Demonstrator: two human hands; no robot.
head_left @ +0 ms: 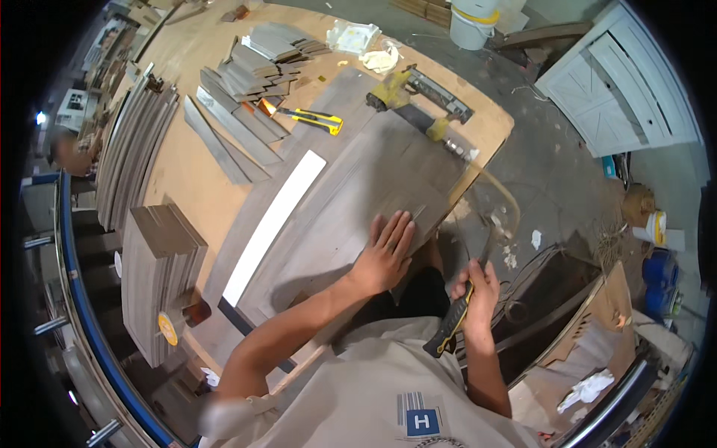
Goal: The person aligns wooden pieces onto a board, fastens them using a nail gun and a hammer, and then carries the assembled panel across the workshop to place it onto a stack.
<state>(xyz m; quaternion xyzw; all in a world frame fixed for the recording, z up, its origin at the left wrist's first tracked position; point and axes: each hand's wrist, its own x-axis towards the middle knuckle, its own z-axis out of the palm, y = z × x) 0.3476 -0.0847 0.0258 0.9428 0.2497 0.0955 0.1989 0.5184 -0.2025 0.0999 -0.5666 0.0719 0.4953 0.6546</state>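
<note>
My left hand (385, 254) lies flat, fingers spread, on a grey wood-grain panel (336, 201) at the table's near edge. Beyond that edge, my right hand (479, 293) is closed around a hand tool with a black-and-yellow handle (451, 328); its far end blurs into the clutter behind, so I cannot tell its kind. A carpenter's square (272, 224), with a bright blade and dark stock, rests on the panel to the left. Farther up lie a yellow utility knife (317, 119) and a yellow-and-black nail gun (418, 104).
Grey board offcuts (258, 63) spread over the far tabletop. Stacked boards (160, 280) stand at the left, near a blue rail (75, 276). An air hose (504, 190) curls off the right table edge. A white cabinet (624, 82) and a bucket (473, 26) stand beyond.
</note>
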